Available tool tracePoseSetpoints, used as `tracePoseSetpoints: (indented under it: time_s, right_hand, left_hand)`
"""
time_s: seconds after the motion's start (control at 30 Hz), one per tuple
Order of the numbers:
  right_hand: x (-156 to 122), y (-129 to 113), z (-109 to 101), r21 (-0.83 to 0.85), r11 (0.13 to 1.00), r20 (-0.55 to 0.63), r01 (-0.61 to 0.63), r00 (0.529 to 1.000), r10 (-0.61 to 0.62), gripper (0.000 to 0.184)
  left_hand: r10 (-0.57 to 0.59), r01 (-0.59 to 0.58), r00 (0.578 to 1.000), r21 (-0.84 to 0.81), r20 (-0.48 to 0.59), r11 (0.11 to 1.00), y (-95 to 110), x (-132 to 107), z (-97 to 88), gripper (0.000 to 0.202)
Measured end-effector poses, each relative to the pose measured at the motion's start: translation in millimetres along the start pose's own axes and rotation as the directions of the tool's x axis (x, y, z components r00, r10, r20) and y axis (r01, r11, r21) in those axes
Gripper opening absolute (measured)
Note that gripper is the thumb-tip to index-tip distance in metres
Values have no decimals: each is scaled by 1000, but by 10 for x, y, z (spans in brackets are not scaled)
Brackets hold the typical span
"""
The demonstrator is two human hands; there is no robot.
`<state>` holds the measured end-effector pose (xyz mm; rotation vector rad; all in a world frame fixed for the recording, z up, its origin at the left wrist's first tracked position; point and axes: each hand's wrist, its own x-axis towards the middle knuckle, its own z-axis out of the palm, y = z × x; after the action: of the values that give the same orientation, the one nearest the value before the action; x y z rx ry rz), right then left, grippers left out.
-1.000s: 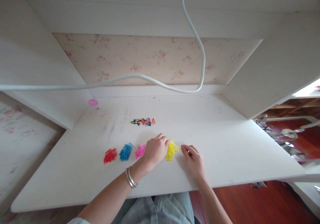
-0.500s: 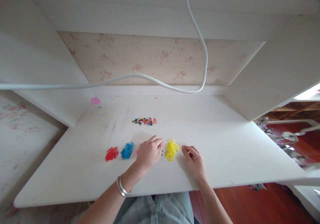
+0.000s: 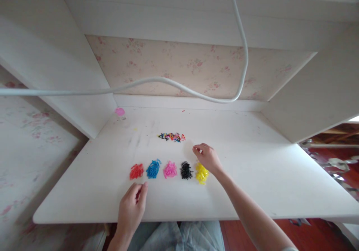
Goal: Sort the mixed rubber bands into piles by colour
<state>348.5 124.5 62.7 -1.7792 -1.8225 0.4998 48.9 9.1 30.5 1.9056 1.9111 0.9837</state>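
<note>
Five small heaps of what look like little rubber bands lie in a row: red (image 3: 136, 172), blue (image 3: 153, 169), pink (image 3: 170, 169), black (image 3: 186, 170) and yellow (image 3: 202, 173). Behind them is a mixed-colour pile (image 3: 171, 136) of the same bands. My left hand (image 3: 131, 205) is closed, its fingers curled, just in front of the red and blue heaps. Over the back of the yellow heap, my right hand (image 3: 207, 157) pinches thumb and finger together, right of the mixed pile. Anything between either hand's fingertips is too small to make out.
The heaps rest on a white desk (image 3: 252, 183) with side panels and a low back ledge. A pink round thing (image 3: 120, 111) stands at the back left corner. A white cable (image 3: 165, 80) hangs across the view above the desk.
My left hand has moved left and nearer to me, uncovering the pink and black heaps. My right hand has gone forward and left, over the yellow heap's edge. The view has shifted slightly.
</note>
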Motion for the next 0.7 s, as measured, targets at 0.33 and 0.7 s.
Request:
tracePoseSetpoints:
  time_s: [0.33,0.7]
  right_hand:
    - [601,-165,409,-286,958,57,1,998,16,27]
    - [634,-26,486,-267,963,23,-38,999,46,26]
  left_hand:
    - [81,-80,997,61,-1,995,-46,-55,90,26]
    - [87,-89,996,110,20,990,-45,-68,107,25]
